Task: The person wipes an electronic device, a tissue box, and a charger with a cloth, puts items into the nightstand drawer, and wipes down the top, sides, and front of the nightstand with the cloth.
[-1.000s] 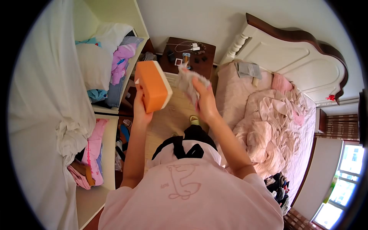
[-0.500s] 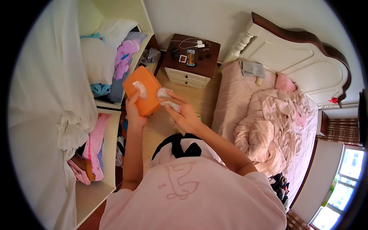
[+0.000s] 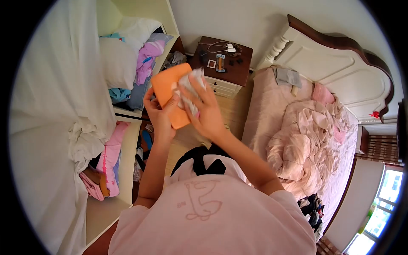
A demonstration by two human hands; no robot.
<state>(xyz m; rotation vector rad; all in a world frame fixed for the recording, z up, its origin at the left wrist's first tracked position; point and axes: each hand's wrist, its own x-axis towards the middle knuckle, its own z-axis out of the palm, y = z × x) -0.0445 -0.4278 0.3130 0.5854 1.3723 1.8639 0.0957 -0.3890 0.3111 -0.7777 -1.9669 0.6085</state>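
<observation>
Head cam: L hand (image 3: 160, 117) fingers gripping orange tissue box (image 3: 168, 84), R hand (image 3: 207, 112) fingers pressing crumpled cloth (image 3: 192, 83) on it. Box prob light, stiff, smooth; grab opp. sides imo.

The bedside table (image 3: 239, 76) bears white chargers (image 3: 230, 49), a white-framed square (image 3: 211, 63) and small dark objects (image 3: 231, 63); the bed (image 3: 258, 106), a rumpled pink quilt (image 3: 295, 148) and a grey cloth (image 3: 287, 77); the lower cabinet shelf (image 3: 100, 212), folded pink fabric (image 3: 111, 165).

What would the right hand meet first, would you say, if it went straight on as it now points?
Probably the orange box: the right hand holds a pale cloth over its face, though contact is hard to judge.
</observation>
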